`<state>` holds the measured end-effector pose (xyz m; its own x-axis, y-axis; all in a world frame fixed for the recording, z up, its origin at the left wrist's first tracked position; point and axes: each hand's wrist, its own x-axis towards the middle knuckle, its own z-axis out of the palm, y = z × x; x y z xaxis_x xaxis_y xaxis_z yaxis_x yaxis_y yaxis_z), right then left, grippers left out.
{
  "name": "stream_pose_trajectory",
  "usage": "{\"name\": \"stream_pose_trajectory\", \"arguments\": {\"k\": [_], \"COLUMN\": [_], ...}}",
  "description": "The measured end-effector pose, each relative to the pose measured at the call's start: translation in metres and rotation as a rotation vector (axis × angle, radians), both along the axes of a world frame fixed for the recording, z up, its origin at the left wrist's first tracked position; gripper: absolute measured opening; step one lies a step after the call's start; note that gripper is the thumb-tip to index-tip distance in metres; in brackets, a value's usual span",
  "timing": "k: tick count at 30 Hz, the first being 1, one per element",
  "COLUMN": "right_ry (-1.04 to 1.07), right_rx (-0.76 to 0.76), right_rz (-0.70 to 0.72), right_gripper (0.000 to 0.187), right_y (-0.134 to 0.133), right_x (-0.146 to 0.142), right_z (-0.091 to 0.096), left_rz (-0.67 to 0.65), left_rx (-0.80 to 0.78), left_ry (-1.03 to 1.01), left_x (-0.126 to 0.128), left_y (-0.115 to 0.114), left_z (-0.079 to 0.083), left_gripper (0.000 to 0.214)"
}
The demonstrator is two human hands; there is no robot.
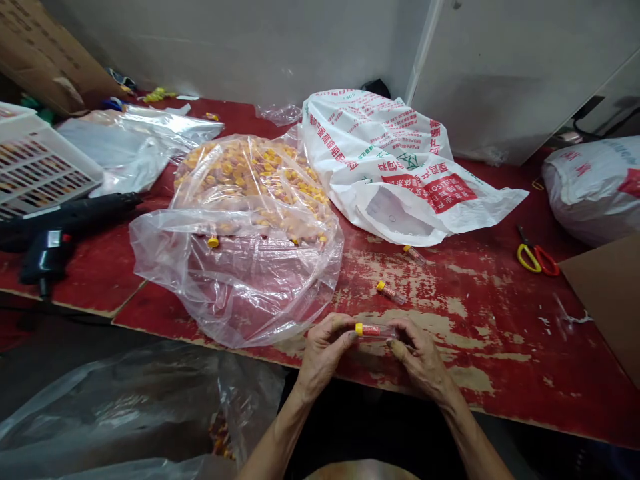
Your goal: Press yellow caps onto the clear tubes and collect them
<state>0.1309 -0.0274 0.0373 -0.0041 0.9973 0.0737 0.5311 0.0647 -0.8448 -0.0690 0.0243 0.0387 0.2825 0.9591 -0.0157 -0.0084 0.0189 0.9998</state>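
Observation:
A small clear plastic tube [375, 330] with a yellow cap and red contents lies level between my two hands, just above the worn red table top [480, 333]. My left hand [325, 353] pinches the capped end, and my right hand [417, 353] holds the uncapped end. Two similar yellow-capped tubes [391, 292] lie on the table ahead of my hands. A second one [415, 255] sits near the white bag. A large clear plastic bag [250, 293] holds a heap of yellow-capped items.
A white bag with red print [400, 167] lies behind the clear bag. Red-handled and yellow-handled scissors [535, 259] rest at right, beside a cardboard sheet [610, 293] and a stuffed sack [595, 190]. A black glue gun [50, 237] and white crate [35, 160] stand at left. A plastic bag [125, 407] sits below the table edge.

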Motion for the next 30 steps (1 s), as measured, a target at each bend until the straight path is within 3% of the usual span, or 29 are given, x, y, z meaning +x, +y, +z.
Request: {"name": "stream_pose_trajectory", "arguments": {"k": [5,15,20,25,27,30], "right_ry": [-0.019,-0.049,-0.038,-0.306,-0.444,-0.607], "right_rx": [-0.015,-0.050,-0.049,0.063,0.136,0.170], "right_rz": [0.023,-0.016,-0.130,-0.279,-0.285,-0.290], "right_gripper": [0.021,0.035,0.034,0.038,0.043,0.049], "right_y": [0.000,0.003,0.006,0.013,0.015,0.015], "right_x": [-0.002,-0.008,-0.009,-0.001,0.000,0.002], "right_z": [0.005,0.004,-0.002,-0.027,-0.036,-0.046], "left_rz": [-0.021,-0.009,0.188,0.424,0.510,0.613], "left_rx": [-0.030,-0.037,-0.008,0.009,0.069,0.228], "left_ry": [-0.012,0.000,0.014,0.095,0.213,0.571], "left_x": [-0.002,0.002,0.003,-0.021,-0.037,-0.062], "left_y": [-0.001,-0.003,0.001,0.017,0.033,0.073], "left_z": [0.001,0.001,0.002,0.002,0.005,0.007], "left_gripper": [0.016,0.015,0.015,0.017,0.019,0.023]}}
